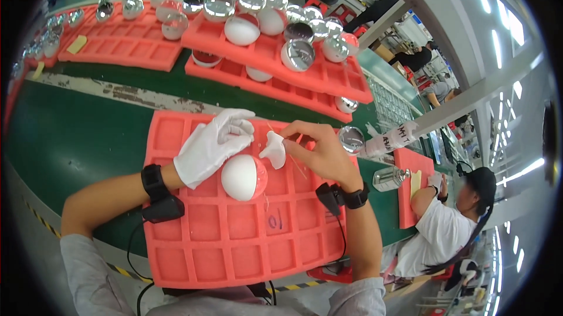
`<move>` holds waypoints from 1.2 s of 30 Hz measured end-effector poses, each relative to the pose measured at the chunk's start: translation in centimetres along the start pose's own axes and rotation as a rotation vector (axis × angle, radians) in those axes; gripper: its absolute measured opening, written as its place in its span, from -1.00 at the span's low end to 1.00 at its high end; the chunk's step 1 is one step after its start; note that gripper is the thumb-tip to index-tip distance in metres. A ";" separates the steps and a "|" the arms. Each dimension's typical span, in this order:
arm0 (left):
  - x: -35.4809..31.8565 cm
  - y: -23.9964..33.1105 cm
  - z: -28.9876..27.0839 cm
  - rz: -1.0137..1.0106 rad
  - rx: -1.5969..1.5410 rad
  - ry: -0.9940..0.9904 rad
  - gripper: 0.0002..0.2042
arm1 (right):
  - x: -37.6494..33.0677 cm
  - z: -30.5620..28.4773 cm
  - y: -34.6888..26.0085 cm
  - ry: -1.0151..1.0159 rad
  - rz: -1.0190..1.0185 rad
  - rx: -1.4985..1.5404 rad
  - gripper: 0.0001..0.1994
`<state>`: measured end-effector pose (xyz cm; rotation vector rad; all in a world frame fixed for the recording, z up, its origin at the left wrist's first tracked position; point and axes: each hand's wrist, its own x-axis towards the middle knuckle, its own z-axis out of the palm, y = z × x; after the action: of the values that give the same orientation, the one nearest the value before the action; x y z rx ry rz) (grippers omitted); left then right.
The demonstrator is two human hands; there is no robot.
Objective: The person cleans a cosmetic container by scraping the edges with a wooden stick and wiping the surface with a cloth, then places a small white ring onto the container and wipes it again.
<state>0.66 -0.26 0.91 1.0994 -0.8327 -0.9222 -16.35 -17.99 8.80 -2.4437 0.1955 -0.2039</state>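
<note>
A ball (239,178), white on one side and clear over the red foam on the other, rests on the red foam tray (202,262) in front of me. My left hand (217,144), in a white glove, is just above and left of the ball. Its fingers are stretched and slightly curved, with nothing seen in them. My right hand (321,150) is bare and pinches a small, crumpled white cloth-like piece (274,150) right of the ball. A thin, light-brown stick (298,166) slants by these fingers; whether they grip it I cannot tell.
Beyond the tray, stacked red foam trays (346,81) carry several clear and half-white balls. Another red tray (126,52) with balls lies at the far left. A clear glass jar (390,178) lies at the right, near a co-worker (440,228). A white post (446,110) rises beyond my right hand.
</note>
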 end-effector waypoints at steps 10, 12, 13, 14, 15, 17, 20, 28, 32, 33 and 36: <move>0.8 -0.1 -0.5 -0.167 -0.010 -0.128 -0.69 | 0.5 3.0 1.4 0.175 0.123 0.684 -0.77; 1.1 -1.2 -1.3 -0.080 -0.057 -0.072 -0.71 | 0.5 2.7 2.5 0.269 0.179 0.353 -0.79; 1.3 -1.2 -1.3 -0.081 -0.053 -0.077 -0.71 | 0.4 2.6 3.0 0.312 0.206 0.183 -0.80; 1.4 -1.1 -1.4 -0.054 -0.082 -0.087 -0.74 | 0.3 2.8 3.4 0.317 0.206 0.184 -0.80; 1.4 -1.2 -1.2 -0.032 -0.115 -0.094 -0.76 | -0.2 3.3 4.0 0.300 0.160 0.005 -0.81; 1.3 -0.7 -0.7 -0.013 -0.150 -0.098 -0.79 | -0.8 4.1 4.8 0.255 0.061 -0.352 -0.84; 1.2 0.4 -0.1 -0.079 -0.201 -0.090 -0.81 | -0.7 4.6 5.7 0.311 -0.038 -0.390 -0.85; 1.0 -0.2 -0.5 -0.006 -0.144 -0.101 -0.82 | -0.8 3.0 3.3 0.393 0.131 0.169 -0.83; 0.7 0.4 0.3 -0.019 -0.136 -0.164 -0.85 | -1.1 3.2 1.8 0.327 0.037 0.117 -0.85; 0.4 0.6 0.4 -0.026 -0.139 -0.166 -0.85 | -1.3 3.4 1.3 0.287 -0.010 0.057 -0.86; -0.1 0.7 0.5 -0.045 0.023 -0.131 -0.88 | -1.2 4.0 -0.5 0.319 0.083 0.064 -0.82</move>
<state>0.32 -0.23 1.74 1.0901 -0.9305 -1.0333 -16.74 -14.96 5.95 -2.3222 0.4228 -0.5543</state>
